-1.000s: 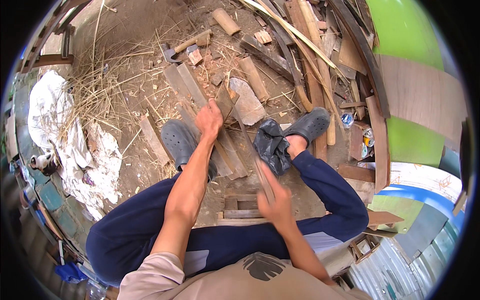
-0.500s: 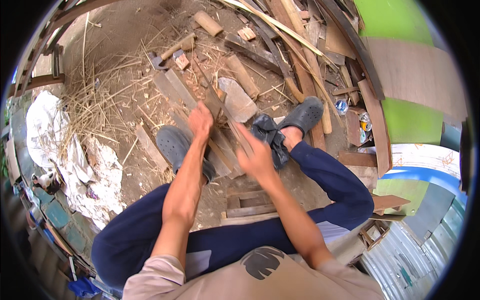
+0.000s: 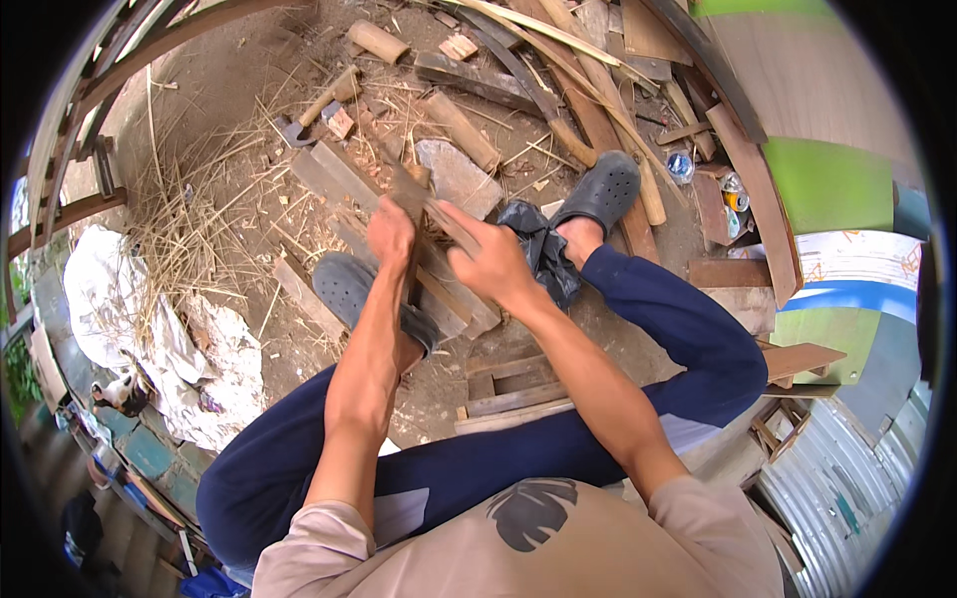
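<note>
L hand (image 3: 391, 231) clamped on wood strip (image 3: 411, 261); R hand (image 3: 495, 261), brought fwd since prior frame, closed on blade (image 3: 446, 221) at strip top.

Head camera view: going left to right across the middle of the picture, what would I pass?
White crumpled sheet → dry straw → left grey clog → left hand → right hand → right grey clog → green panel.

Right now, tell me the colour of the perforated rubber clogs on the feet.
Dark grey perforated rubber clogs, clearest in the head view.
</note>
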Available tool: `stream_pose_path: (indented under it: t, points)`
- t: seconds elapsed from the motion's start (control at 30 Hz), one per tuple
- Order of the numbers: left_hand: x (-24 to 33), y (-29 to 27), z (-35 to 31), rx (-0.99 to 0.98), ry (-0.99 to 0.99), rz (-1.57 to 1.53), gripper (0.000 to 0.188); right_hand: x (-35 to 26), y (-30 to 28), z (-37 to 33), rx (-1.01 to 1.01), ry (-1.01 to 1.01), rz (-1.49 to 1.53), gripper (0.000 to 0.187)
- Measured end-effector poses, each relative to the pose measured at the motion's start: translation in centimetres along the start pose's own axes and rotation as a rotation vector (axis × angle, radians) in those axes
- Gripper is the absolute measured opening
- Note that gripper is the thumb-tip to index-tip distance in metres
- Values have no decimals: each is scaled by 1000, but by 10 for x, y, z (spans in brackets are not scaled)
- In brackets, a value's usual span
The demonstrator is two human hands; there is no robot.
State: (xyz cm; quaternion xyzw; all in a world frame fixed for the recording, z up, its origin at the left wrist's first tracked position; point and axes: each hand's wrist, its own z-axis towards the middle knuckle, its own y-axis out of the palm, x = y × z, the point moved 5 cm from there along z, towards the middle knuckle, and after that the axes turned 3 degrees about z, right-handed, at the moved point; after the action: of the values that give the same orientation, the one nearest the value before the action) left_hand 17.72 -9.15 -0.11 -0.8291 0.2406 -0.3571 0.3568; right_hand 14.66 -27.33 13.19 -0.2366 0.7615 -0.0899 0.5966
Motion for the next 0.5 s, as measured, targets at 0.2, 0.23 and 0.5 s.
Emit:
stream_pose_path:
  t: [0.2,0.23,0.5]
  points:
    - [5,-5,-10,64,-80,11,67,-40,-13,-63,13,130,-7,70]
    - [-6,-10,-13,58,-97,20,67,-51,-27,-93,-7,115,30,71]
    - [-3,11,-3,11,28,62,72,-6,13,-6,22,152,-43,62]
